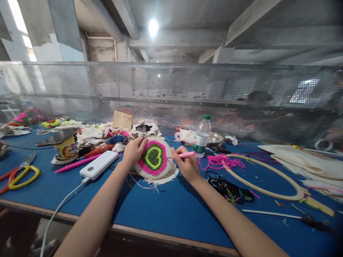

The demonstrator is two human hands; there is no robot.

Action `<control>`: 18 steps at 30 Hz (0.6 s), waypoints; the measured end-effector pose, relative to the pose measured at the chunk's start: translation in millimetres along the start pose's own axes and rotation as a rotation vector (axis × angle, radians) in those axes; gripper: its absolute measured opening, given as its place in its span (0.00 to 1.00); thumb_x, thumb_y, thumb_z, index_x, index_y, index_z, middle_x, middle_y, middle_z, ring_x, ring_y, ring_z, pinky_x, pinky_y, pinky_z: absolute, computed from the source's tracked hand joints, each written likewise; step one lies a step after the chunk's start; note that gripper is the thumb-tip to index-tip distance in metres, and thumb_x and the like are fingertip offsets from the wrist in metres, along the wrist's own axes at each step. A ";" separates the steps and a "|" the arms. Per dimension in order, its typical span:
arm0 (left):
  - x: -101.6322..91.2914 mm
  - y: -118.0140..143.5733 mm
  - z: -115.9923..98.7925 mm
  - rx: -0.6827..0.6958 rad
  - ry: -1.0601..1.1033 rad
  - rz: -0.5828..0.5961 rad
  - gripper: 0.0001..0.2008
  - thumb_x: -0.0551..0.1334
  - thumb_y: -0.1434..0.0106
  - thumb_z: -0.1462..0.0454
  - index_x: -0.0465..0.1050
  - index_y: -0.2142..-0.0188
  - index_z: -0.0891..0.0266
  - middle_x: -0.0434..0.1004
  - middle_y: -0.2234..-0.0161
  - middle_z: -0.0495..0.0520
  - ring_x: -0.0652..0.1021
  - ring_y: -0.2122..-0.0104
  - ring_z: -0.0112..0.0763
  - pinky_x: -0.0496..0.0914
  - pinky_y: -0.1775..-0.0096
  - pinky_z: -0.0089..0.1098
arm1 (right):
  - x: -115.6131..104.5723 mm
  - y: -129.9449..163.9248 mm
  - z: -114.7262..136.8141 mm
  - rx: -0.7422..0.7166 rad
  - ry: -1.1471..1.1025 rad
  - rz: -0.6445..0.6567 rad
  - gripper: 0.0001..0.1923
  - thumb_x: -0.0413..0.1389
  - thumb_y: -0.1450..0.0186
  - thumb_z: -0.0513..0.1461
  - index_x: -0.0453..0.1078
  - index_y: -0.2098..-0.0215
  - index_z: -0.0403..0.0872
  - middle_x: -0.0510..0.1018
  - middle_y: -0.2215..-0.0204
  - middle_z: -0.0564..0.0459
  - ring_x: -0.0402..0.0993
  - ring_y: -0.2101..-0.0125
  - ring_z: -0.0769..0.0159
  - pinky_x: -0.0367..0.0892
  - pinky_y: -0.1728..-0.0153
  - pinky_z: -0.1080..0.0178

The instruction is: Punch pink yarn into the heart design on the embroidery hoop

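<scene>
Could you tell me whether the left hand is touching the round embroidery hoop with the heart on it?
Touching. In the head view, the left hand rests on the upper left rim of the embroidery hoop, with its fingers curled over the edge.

At frame centre, a small embroidery hoop stands tilted up, its pink-and-green heart facing us, frayed white cloth spilling beneath. A pink punch needle, seemingly, touches its right edge.

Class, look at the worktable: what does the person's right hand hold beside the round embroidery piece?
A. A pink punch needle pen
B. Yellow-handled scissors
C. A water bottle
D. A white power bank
A: the right hand grips a pink punch needle pen at the edge of the embroidery piece, which the left hand steadies.
</scene>
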State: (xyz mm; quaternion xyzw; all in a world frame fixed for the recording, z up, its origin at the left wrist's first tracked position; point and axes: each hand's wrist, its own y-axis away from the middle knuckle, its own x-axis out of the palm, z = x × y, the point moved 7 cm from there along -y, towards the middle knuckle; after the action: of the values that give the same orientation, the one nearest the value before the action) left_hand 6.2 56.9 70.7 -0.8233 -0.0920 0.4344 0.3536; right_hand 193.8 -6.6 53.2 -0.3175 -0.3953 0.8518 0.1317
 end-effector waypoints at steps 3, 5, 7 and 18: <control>0.1 0.1 0.2 0.007 0.014 -0.001 0.18 0.44 0.39 0.52 0.60 0.78 0.60 0.64 0.82 0.48 0.67 0.79 0.28 0.54 0.75 0.27 | -1.0 0.1 -3.1 0.021 0.017 -0.007 0.15 0.45 0.38 0.46 0.59 0.79 0.48 0.67 0.81 0.58 0.62 0.79 0.72 0.56 0.75 0.69; 0.1 0.2 0.3 0.007 0.018 -0.001 0.19 0.44 0.39 0.52 0.60 0.78 0.60 0.63 0.83 0.48 0.67 0.79 0.28 0.54 0.75 0.27 | -2.0 -0.1 -5.6 0.038 0.030 -0.013 0.15 0.45 0.38 0.46 0.59 0.79 0.48 0.66 0.82 0.58 0.62 0.80 0.72 0.55 0.75 0.69; 0.1 0.2 0.1 0.008 0.020 0.000 0.18 0.44 0.39 0.52 0.60 0.78 0.60 0.63 0.83 0.48 0.67 0.79 0.28 0.53 0.75 0.27 | -2.3 -0.3 -7.0 0.045 0.033 -0.011 0.15 0.45 0.38 0.46 0.59 0.79 0.48 0.66 0.82 0.58 0.62 0.80 0.72 0.56 0.75 0.69; -0.8 0.4 -1.0 0.015 0.048 -0.004 0.18 0.45 0.39 0.53 0.59 0.79 0.60 0.61 0.83 0.47 0.66 0.80 0.28 0.53 0.75 0.27 | -3.8 -0.2 -7.7 0.062 0.023 -0.006 0.14 0.46 0.39 0.46 0.59 0.78 0.48 0.67 0.81 0.58 0.63 0.80 0.72 0.56 0.77 0.69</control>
State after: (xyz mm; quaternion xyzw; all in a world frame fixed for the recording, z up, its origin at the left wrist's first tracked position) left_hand 6.4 55.6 71.3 -0.8307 -0.0820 0.4143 0.3627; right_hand 201.6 -3.7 51.3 -0.3220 -0.3679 0.8596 0.1486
